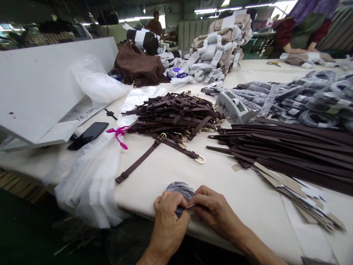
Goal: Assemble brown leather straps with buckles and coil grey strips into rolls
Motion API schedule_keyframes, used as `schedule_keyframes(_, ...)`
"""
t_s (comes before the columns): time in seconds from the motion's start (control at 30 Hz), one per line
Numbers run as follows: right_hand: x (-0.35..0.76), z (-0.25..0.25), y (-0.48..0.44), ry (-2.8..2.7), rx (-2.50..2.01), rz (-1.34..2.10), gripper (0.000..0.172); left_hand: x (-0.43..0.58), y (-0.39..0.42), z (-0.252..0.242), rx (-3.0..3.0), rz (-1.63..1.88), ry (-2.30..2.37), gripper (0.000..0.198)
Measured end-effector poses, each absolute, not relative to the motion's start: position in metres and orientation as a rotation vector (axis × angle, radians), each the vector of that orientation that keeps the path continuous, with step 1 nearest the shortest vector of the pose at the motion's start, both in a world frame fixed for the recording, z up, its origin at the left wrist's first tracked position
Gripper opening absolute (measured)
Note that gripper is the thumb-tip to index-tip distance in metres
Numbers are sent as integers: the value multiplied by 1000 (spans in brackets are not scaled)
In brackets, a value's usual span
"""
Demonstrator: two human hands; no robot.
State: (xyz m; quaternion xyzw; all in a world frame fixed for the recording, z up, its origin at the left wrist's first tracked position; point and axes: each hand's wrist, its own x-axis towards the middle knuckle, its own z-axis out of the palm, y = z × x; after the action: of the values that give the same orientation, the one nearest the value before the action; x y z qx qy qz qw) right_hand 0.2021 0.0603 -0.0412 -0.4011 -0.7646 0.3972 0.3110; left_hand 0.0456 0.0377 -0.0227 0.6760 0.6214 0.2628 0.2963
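At the table's front edge, my left hand (169, 221) is closed around a coiled strap (180, 187) in greyish, shiny plastic wrap. My right hand (213, 207) pinches a small pale strip (190, 206), perhaps tape, against the coil's near side. My fingers hide most of the coil's lower part. Just beyond lies a short dark brown strap (140, 162) with gold buckle and hook. Behind it is a heap of similar short straps (175, 113). A grey tape dispenser (233, 106) stands right of the heap.
Long brown straps (302, 151) and cardboard strips (298, 196) lie right. Wrapped coils (326, 97) pile up behind them. Left are plastic bags (89, 182), a phone (88, 135) and a white board (44, 82). A brown fringed bag (139, 64) lies farther back. Another person's hands (299, 49) work at the far right.
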Motion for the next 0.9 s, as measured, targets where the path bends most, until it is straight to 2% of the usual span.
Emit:
schedule_keyframes(0.27,209,-36,64,-2107,-987,1067,29,41,32,-30,1862,812,1575,16)
schedule_keyframes(0.47,209,-40,61,-2155,-936,1023,28,27,28,-44,2182,920,1287,14)
schedule_keyframes(0.67,212,-26,61,-2186,-967,1091,31,27,29,-48,2288,1000,1310,16)
schedule_keyframes(0.9,208,-13,60,-2285,-1103,1104,14,24,30,-49,2357,951,1298,19)
